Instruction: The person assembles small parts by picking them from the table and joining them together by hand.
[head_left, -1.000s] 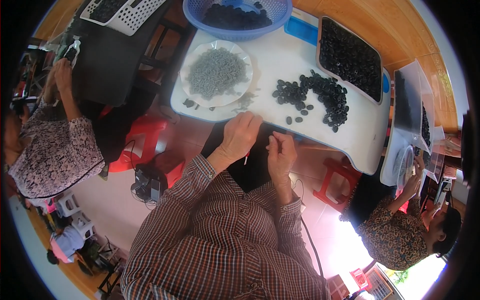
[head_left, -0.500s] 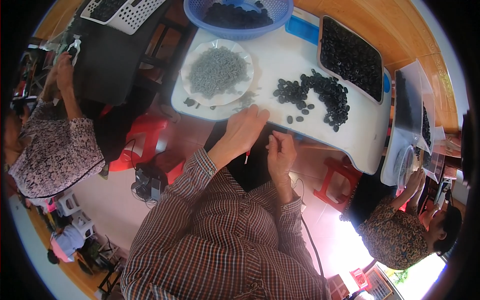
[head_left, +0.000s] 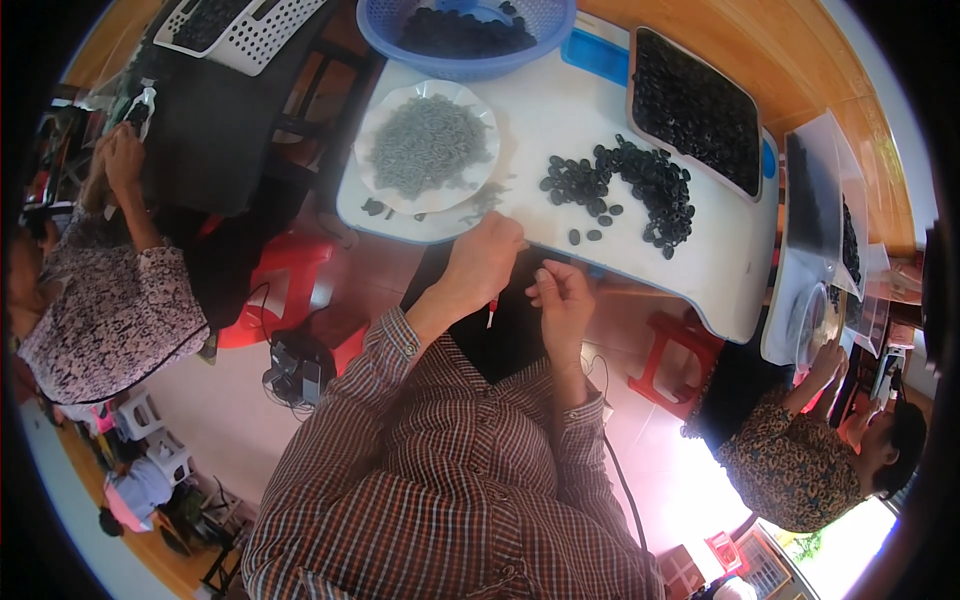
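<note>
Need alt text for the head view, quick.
A person's left hand and right hand meet at the near edge of a white table, the left holding a small red-tipped tool. Loose black rings and a plate of grey scraps lie ahead.

1. Left hand (head_left: 482,262) is curled into a loose fist, forearm angled up from the lower left.
2. Right hand (head_left: 562,300) sits just beside it, fingers bent inward, wrist flexed.

Bare strip of white bench (head_left: 560,120) open between plate of grey trimmings (head_left: 427,146) and pile of black rings (head_left: 625,187); blocked behind by blue basket (head_left: 468,35) and black tray (head_left: 695,110).
</note>
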